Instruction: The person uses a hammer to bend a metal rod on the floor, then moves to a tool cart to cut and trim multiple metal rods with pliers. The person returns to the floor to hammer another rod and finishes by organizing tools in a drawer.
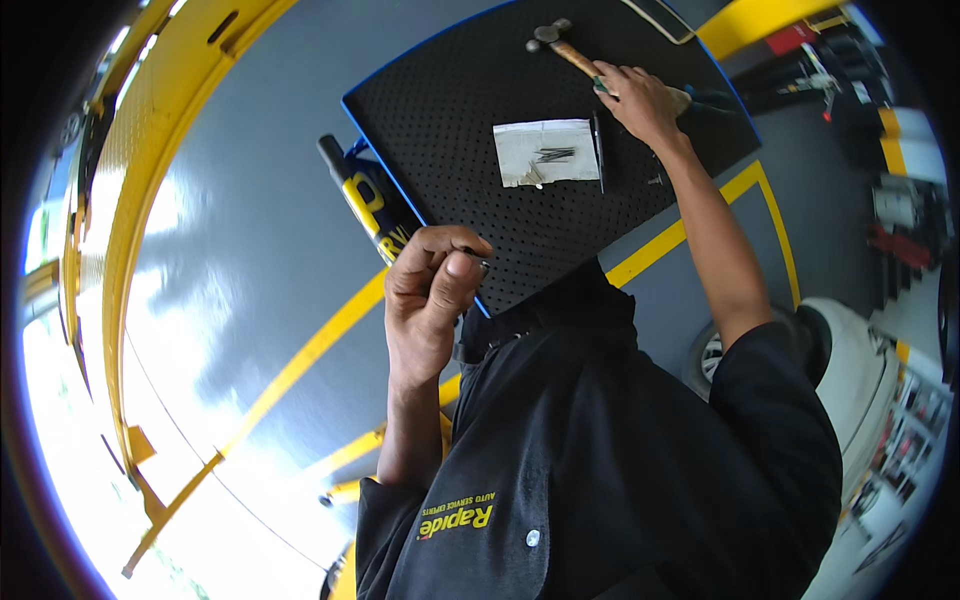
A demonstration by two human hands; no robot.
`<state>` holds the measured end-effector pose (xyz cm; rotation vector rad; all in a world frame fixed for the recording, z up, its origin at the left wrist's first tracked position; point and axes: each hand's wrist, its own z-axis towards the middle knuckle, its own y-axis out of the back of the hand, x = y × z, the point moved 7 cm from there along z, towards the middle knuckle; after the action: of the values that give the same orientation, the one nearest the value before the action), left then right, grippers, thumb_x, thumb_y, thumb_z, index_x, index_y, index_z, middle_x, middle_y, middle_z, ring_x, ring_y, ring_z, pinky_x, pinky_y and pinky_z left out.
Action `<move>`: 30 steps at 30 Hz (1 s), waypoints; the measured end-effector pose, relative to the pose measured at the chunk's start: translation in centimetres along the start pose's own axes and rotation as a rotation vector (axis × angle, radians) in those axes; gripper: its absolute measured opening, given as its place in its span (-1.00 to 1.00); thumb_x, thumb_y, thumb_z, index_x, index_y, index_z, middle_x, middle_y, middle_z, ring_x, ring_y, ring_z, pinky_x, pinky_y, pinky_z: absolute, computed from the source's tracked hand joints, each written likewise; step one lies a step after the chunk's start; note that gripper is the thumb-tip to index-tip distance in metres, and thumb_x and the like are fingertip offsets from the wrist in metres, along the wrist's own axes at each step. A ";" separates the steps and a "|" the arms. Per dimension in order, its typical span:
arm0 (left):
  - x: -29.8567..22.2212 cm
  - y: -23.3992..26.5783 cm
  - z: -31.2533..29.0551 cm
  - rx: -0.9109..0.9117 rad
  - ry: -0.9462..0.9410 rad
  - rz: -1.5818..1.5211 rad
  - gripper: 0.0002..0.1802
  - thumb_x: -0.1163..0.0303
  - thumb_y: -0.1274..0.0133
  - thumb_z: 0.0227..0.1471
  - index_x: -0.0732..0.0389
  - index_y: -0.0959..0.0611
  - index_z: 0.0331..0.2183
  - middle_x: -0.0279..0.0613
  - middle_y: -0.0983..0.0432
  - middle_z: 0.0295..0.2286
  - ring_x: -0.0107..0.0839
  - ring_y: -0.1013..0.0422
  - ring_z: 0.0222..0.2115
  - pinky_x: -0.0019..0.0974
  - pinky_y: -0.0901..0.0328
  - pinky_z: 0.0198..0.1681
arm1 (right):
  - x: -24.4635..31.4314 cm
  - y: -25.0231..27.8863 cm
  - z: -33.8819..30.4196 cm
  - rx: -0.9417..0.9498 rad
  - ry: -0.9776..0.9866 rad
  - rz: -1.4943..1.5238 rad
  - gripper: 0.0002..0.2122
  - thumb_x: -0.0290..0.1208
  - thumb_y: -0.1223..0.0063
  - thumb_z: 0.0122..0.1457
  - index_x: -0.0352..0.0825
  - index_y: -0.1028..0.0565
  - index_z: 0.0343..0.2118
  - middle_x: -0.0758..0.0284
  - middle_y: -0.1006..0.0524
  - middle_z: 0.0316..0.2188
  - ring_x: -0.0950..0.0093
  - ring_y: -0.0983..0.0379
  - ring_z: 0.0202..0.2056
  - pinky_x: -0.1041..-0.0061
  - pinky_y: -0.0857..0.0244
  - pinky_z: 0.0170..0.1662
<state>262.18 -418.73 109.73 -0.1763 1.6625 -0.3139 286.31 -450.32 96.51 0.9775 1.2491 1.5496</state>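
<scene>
Over the far right of the black perforated tabletop (440, 110), my right hand (640, 103) is closed around the wooden handle of a ball-peen hammer (574, 56). The hammer's head points to the far left, and the handle's end shows past my palm. My left hand (430, 295) is raised at the tabletop's near left corner. Its thumb and forefinger pinch a small dark piece with a shiny tip, too small to name. Several thin nails (555, 155) lie on a white paper sheet (515, 145) between my hands. A thin dark flat piece (600, 155) borders the sheet's right edge.
A framed flat object (660, 18) lies at the tabletop's far right. A black-and-yellow cylindrical item (357, 195) is beside its left edge. Yellow steel framework (170, 130) rises at left. A white car (850, 370) stands at right, and yellow lines (310, 360) mark the grey floor.
</scene>
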 end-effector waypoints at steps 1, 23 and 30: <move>0.7 -0.4 0.1 -0.059 0.000 -0.047 -0.71 0.21 -0.13 0.41 0.27 -0.65 -0.10 -0.48 -0.38 -0.51 -0.74 -0.18 -0.55 -0.55 -0.08 -0.49 | -0.2 -0.2 -0.1 0.047 -0.021 0.004 -0.48 -0.09 -0.29 0.28 -0.09 -0.51 0.26 0.32 -0.65 -0.04 0.30 -0.53 0.07 0.14 -0.38 0.17; 8.7 -9.9 2.0 -0.710 0.077 -0.097 -0.69 0.21 -0.01 0.48 0.26 -0.67 -0.13 -0.49 -0.38 -0.49 -0.75 -0.19 -0.51 -0.59 -0.10 -0.46 | 10.3 -0.2 -6.8 0.028 0.587 0.426 -0.86 -0.59 -0.16 0.17 -0.42 -0.53 -0.20 0.18 -0.55 -0.25 0.23 -0.57 -0.11 0.30 -0.57 -0.10; 9.4 -10.2 3.0 -0.710 0.116 -0.084 -0.67 0.20 0.00 0.49 0.26 -0.68 -0.18 -0.49 -0.39 -0.48 -0.74 -0.19 -0.51 -0.57 -0.13 -0.42 | 9.6 0.1 -7.4 -0.013 0.654 0.510 -0.88 -0.58 -0.14 0.20 -0.36 -0.52 -0.20 0.21 -0.54 -0.23 0.26 -0.56 -0.11 0.31 -0.57 -0.11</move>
<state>263.38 -431.50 103.63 -0.7694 1.8267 0.2228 276.52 -443.17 95.68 0.8433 1.4867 2.4048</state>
